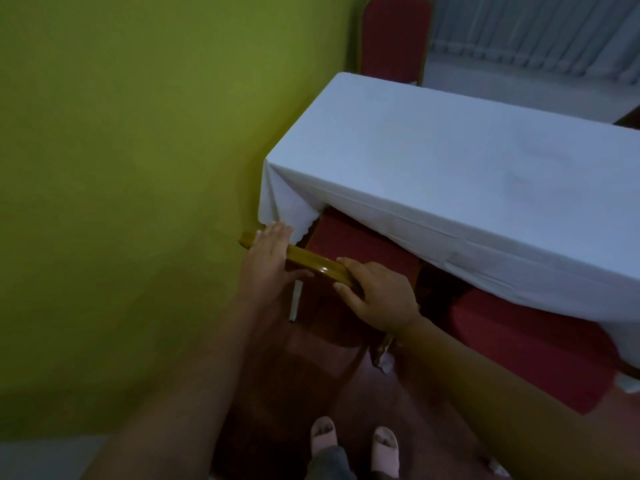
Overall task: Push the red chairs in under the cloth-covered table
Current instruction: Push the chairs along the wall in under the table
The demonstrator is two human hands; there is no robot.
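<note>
We see the left hand (268, 258) lying flat and the right hand (379, 296) curled on the red chair (360, 242), whose seat sits partly under the table (450, 161).

The space under the cloth-covered table (450, 161) is partly taken at its near edge by the seat of a red chair (349, 237), whose gold top rail (311, 263) is covered by the left hand (268, 261) and the right hand (377, 299). To the left of the table, passage is closed by the green wall (121, 168), just beside the hanging cloth. To the right along the near edge, a second red chair (526, 344) blocks the floor. Beyond the far end, a third red chair (394, 36) stands. Open floor is left only nearer than the first chair.
</note>
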